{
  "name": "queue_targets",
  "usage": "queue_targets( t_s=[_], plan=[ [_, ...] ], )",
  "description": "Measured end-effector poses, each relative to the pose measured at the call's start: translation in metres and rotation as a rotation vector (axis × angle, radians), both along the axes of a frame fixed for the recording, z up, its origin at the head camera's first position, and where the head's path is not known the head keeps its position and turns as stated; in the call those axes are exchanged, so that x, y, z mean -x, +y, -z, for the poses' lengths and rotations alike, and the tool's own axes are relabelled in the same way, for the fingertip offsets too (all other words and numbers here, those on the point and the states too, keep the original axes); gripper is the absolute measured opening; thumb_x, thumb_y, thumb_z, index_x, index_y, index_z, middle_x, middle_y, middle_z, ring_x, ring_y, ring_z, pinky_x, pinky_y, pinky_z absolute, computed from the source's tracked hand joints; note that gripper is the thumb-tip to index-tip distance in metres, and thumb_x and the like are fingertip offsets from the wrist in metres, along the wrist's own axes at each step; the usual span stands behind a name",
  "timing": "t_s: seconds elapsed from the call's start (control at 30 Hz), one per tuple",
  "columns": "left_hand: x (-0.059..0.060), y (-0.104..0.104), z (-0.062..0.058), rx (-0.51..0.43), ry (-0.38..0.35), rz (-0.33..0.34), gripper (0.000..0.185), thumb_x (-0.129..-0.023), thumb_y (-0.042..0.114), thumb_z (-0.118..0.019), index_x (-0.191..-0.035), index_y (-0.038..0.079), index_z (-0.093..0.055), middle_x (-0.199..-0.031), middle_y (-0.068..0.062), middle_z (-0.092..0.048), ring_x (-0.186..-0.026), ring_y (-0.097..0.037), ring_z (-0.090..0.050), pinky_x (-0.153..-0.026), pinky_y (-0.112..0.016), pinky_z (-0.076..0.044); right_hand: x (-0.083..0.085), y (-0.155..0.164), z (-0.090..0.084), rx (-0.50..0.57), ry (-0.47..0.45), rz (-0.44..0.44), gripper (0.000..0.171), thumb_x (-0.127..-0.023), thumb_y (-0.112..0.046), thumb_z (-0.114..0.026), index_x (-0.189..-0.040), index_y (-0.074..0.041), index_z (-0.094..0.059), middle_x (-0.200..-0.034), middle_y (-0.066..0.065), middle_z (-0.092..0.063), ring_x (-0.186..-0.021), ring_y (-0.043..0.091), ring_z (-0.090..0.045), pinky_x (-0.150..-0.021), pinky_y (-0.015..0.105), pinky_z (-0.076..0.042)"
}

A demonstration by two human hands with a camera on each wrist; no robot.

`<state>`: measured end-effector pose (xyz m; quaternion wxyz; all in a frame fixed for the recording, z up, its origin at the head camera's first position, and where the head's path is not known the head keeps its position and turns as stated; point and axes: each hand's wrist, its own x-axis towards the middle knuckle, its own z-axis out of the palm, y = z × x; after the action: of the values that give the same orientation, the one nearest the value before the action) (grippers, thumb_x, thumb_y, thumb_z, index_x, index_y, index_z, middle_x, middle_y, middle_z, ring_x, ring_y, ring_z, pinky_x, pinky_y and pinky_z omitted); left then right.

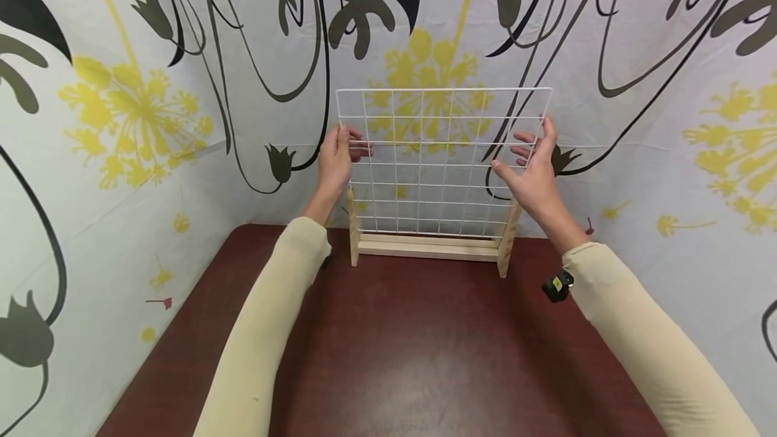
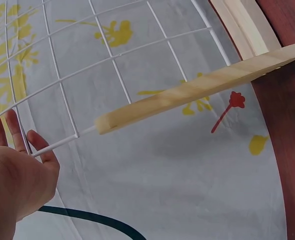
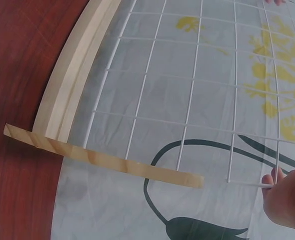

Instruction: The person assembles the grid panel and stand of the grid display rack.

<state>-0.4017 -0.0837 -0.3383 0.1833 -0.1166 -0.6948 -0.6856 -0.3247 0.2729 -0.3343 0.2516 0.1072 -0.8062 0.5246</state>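
A white wire grid panel (image 1: 443,89) stands upright in a pale wooden stand (image 1: 427,248) towards the back of the table. My left hand (image 1: 335,160) grips the panel's left edge, its fingers reaching behind the wires. On the opposite edge my right hand (image 1: 537,177) holds on, thumb in front and fingers spread behind. In the left wrist view the panel's side wire runs into the end of a wooden upright (image 2: 187,92), beyond the fingers. The right wrist view shows the other upright (image 3: 107,159) beside the panel's lower wires.
The dark red-brown table (image 1: 419,342) extends in front of the stand. A patterned cloth (image 1: 243,39) with grey and yellow flowers hangs close behind it and along both sides. A small black device (image 1: 557,286) sits at the right wrist.
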Motion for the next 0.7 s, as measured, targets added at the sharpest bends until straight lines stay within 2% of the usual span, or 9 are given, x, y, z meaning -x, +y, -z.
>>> queue_targets(
  t_s=[0.1,0.2,0.3,0.43,0.57,0.7],
  plan=[
    [0.0,-0.001,0.003,0.018,-0.001,0.006,0.041,-0.116,0.037,-0.033,-0.111,0.008,-0.061,-0.111,-0.023,-0.079,-0.085,-0.017,-0.08,-0.083,-0.041,-0.06,-0.003,-0.004,0.0,0.007,-0.002,0.008,0.114,-0.091,-0.007,-0.074,-0.167,-0.018,0.01,-0.161,0.024,-0.039,-0.145,0.047,-0.045,-0.123,0.062,-0.033],
    [0.0,-0.002,0.005,0.027,0.008,0.014,0.044,-0.116,0.037,-0.032,-0.114,0.003,-0.06,-0.113,-0.026,-0.077,-0.089,-0.022,-0.08,-0.082,-0.039,-0.06,-0.01,-0.009,-0.004,0.019,-0.007,0.012,0.114,-0.089,-0.004,-0.074,-0.167,-0.016,0.008,-0.16,0.026,-0.04,-0.145,0.049,-0.046,-0.122,0.063,-0.034],
    [0.0,-0.001,0.006,0.031,0.014,0.012,0.045,-0.116,0.038,-0.033,-0.116,0.003,-0.061,-0.113,-0.026,-0.078,-0.088,-0.021,-0.08,-0.082,-0.044,-0.06,-0.018,-0.013,-0.008,0.018,-0.024,0.01,0.113,-0.09,-0.004,-0.073,-0.166,-0.016,0.008,-0.16,0.028,-0.038,-0.143,0.052,-0.045,-0.122,0.064,-0.034],
    [-0.001,0.0,0.008,0.037,0.009,-0.001,0.042,-0.116,0.038,-0.033,-0.114,0.008,-0.063,-0.111,-0.021,-0.079,-0.083,-0.014,-0.08,-0.083,-0.051,-0.06,-0.024,-0.015,-0.009,0.013,-0.037,-0.002,0.11,-0.091,-0.007,-0.072,-0.166,-0.015,0.008,-0.16,0.032,-0.035,-0.141,0.057,-0.044,-0.121,0.066,-0.033],
    [-0.001,0.0,0.01,0.034,0.006,-0.003,0.041,-0.116,0.037,-0.034,-0.112,0.009,-0.064,-0.11,-0.02,-0.08,-0.082,-0.012,-0.079,-0.078,-0.044,-0.06,-0.025,-0.017,-0.008,0.017,-0.021,-0.004,0.109,-0.09,-0.007,-0.072,-0.166,-0.013,0.006,-0.159,0.034,-0.035,-0.142,0.057,-0.042,-0.122,0.064,-0.033],
    [-0.001,0.0,0.012,0.028,0.004,0.003,0.042,-0.116,0.037,-0.034,-0.113,0.007,-0.064,-0.11,-0.022,-0.079,-0.086,-0.018,-0.08,-0.076,-0.038,-0.059,-0.022,-0.017,-0.003,0.03,0.005,0.002,0.112,-0.087,-0.002,-0.073,-0.166,-0.009,0.007,-0.158,0.033,-0.035,-0.144,0.055,-0.041,-0.12,0.066,-0.033]
  ],
)
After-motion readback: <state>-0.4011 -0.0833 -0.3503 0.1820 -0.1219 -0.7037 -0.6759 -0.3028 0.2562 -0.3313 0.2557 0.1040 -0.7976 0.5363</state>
